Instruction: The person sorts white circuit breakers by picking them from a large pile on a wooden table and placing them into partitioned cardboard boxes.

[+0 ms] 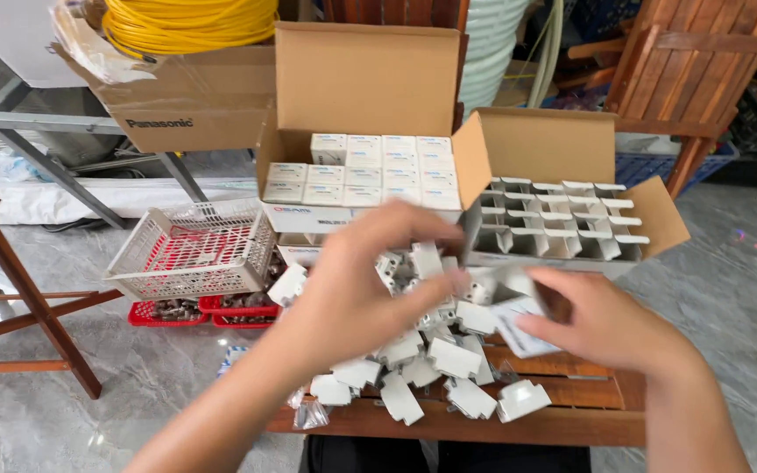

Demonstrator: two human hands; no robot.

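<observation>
Two hands over a heap of white parts on the bench
A small white part (492, 285) is pinched between left hand (352, 293) and right hand (602, 320) fingers; boxing seems in hand, needing alignment

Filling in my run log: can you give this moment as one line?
left hand: over pile of white plastic parts | right hand: holding small white carton | behind: box of open cartons

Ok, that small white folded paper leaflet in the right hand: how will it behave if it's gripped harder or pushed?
The small white folded paper leaflet looks thin, so it would probably bend or crease rather than stay stiff. It seems very light, pinched only by the right hand fingertips. Pushed across the pile of small white plastic parts, it may snag.
</observation>
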